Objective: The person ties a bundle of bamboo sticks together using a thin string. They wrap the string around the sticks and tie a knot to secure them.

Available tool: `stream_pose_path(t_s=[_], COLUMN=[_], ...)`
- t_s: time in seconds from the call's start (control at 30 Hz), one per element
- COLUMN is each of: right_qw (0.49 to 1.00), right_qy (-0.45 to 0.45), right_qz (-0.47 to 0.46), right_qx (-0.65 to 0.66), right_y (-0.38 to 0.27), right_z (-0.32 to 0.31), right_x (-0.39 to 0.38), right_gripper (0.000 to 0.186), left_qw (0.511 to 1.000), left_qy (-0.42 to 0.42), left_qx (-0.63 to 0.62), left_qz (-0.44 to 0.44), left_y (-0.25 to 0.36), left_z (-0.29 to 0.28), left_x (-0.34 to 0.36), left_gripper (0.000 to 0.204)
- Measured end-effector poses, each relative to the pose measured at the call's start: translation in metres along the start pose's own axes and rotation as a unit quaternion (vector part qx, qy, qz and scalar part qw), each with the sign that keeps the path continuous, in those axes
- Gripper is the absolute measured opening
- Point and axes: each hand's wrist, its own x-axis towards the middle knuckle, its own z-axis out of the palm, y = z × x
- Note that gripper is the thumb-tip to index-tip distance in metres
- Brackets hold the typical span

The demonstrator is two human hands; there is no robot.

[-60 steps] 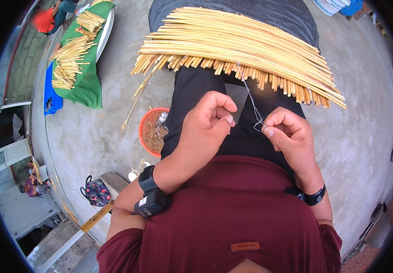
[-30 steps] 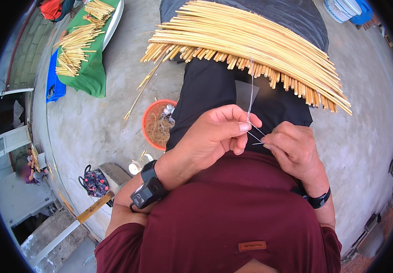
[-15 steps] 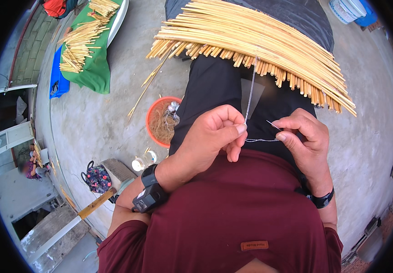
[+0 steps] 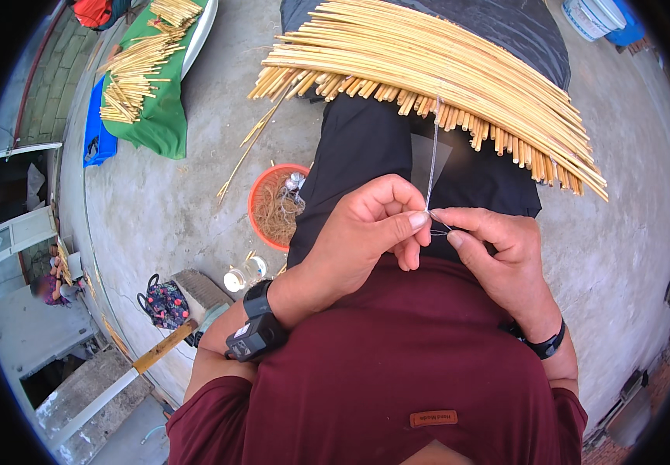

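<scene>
On my feed the left hand [image 4: 378, 226] pinches the thread [image 4: 433, 167]; the right hand [image 4: 502, 242], apart half a second ago, has come in beside it, fingertips [image 4: 455, 239] at a small loop [image 4: 439, 232], whether gripping I can't tell. I judge that drawing out has given way to close handling. Beyond, the thread runs straight to the reeds [image 4: 428, 70] over the legs [image 4: 362, 147].

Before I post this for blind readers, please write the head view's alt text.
A person's left hand pinches a thin pale cord running up to a layer of yellow stalks; the right hand is at its looped end. An orange basket stands on the floor at left.
</scene>
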Motion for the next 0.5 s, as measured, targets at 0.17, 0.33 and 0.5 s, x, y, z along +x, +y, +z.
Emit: stream_pose_path(t_s=[0.17,0.33,0.5], right_qw=[0.998,0.999,0.999], right_qy=[0.006,-0.003,0.011], right_qz=[-0.055,-0.035,-0.051], right_qx=[-0.006,0.0,-0.002], right_y=[0.0046,0.0029,0.003], right_z=[-0.0002,-0.0021,-0.0011], right_x=[0.0024,0.0019,0.003], right_gripper=[0.023,0.022,0.022], left_qw=[1.0,0.999,0.998], left_qy=[-0.006,-0.003,0.005], left_qx=[0.022,0.031,0.05], left_qz=[0.016,0.024,0.035], left_y=[0.001,0.0004,-0.0002], left_z=[0.0005,0.0006,0.0028], left_x=[0.001,0.002,0.0024], left_gripper=[0.002,0.002,0.003])
